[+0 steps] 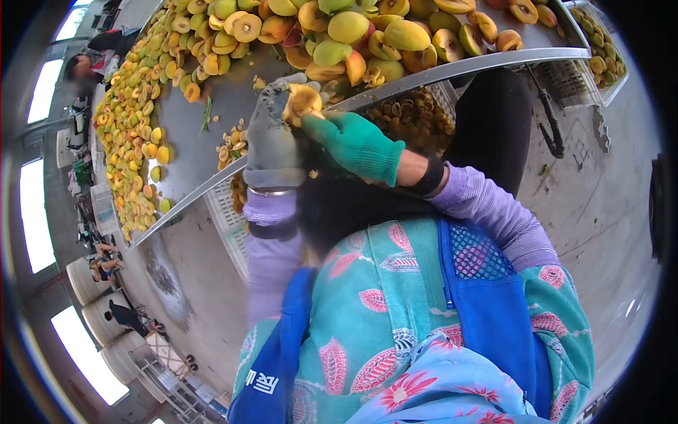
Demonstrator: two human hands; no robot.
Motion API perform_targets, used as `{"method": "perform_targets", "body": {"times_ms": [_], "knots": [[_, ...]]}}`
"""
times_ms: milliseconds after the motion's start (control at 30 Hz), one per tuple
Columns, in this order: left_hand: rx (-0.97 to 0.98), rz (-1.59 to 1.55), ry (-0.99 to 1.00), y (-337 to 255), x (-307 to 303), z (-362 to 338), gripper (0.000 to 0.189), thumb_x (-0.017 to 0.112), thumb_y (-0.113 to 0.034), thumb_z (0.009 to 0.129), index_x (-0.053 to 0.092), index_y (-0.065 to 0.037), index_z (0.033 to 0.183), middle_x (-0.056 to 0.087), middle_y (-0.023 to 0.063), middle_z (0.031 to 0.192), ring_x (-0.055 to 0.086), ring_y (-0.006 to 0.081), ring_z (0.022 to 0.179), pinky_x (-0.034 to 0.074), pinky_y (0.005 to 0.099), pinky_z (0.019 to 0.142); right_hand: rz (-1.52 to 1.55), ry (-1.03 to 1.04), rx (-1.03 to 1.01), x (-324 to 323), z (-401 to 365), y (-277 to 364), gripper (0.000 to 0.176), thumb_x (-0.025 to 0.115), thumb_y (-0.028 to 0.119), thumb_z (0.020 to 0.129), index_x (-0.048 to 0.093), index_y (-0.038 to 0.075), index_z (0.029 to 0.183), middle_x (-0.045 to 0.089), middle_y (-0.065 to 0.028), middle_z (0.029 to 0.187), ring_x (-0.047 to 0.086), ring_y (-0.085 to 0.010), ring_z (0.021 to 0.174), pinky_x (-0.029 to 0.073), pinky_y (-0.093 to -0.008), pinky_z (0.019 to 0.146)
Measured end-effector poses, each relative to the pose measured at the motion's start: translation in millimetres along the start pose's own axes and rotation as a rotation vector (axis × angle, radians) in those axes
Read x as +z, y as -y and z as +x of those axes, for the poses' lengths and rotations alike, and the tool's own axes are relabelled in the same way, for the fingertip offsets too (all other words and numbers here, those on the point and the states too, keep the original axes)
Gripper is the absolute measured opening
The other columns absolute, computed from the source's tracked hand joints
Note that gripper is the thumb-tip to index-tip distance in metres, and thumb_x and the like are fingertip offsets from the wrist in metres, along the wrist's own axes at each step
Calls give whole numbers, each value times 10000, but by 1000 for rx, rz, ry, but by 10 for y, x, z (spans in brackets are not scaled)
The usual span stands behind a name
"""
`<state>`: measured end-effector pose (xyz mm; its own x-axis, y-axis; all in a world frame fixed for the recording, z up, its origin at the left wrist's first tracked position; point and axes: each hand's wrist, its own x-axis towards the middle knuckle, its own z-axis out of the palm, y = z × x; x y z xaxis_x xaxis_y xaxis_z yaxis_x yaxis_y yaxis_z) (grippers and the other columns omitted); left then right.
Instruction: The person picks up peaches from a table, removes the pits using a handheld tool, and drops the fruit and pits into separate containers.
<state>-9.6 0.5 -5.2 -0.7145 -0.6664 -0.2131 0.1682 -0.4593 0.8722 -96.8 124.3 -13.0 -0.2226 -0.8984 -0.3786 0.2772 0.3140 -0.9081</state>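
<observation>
My left hand (pixel 272 134), in a grey glove, is closed around a yellow peach half (pixel 304 102) just over the near edge of a metal table (pixel 233 95). From the right, my right hand (pixel 357 145) in a green knitted glove meets it, thumb against the fruit. Its other fingers are curled, and whatever they grip is hidden. Beyond both hands lies a heap of yellow-green and reddish peaches (pixel 406 35), many cut in half with pit hollows showing. Small bits of flesh lie on the metal nearby.
Below the table edge, a crate holds brownish pits or scraps (pixel 409 120). Another white crate (pixel 229 226) stands at lower left. A crate of fruit (pixel 600 56) is at far right, near a dark handle (pixel 551 131). Other people (pixel 123 314) and large tubs (pixel 102 318) appear at left.
</observation>
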Motion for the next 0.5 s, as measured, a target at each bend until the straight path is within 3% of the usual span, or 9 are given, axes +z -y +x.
{"method": "perform_targets", "body": {"times_ms": [67, 233, 300, 400, 500], "knots": [[185, 483, 1, 58, 57, -76, 388, 448, -300, 998, 515, 28, 1193, 615, 202, 1087, 643, 319, 955, 550, 396, 836, 0, -69, -113, 27, 35, -120, 477, 470, 470, 957, 593, 10, 993, 590, -134, 668, 619, -224, 605, 496, -373, 564], [84, 211, -86, 76, 329, -76, 423, 410, -338, 1012, 547, 35, 1157, 637, 182, 992, 641, 254, 893, 545, 352, 796, -26, -159, -172, -5, -80, -100, 502, 482, 465, 957, 598, -23, 986, 610, -149, 697, 637, -256, 643, 503, -376, 589], [175, 287, -69, 119, 347, -41, 433, 411, -346, 1013, 561, 38, 1143, 641, 173, 970, 638, 236, 870, 544, 340, 781, -39, -214, -223, 20, -65, -94, 508, 484, 461, 957, 593, -34, 989, 619, -167, 710, 645, -281, 669, 504, -383, 605], [305, 354, -58, 201, 280, 7, 443, 406, -350, 1016, 572, 44, 1133, 648, 165, 974, 639, 227, 871, 546, 332, 771, 16, -216, -114, 42, -150, 22, 407, 486, 392, 972, 604, 13, 885, 579, -64, 694, 551, -170, 650, 444, -317, 622], [448, 377, -103, 240, 337, -57, 405, 440, -327, 1013, 602, 38, 1080, 650, 138, 946, 639, 212, 841, 542, 318, 723, -63, -261, -190, 68, -104, -50, 489, 472, 433, 968, 585, -41, 1009, 635, -246, 792, 638, -377, 737, 491, -442, 672]]}}
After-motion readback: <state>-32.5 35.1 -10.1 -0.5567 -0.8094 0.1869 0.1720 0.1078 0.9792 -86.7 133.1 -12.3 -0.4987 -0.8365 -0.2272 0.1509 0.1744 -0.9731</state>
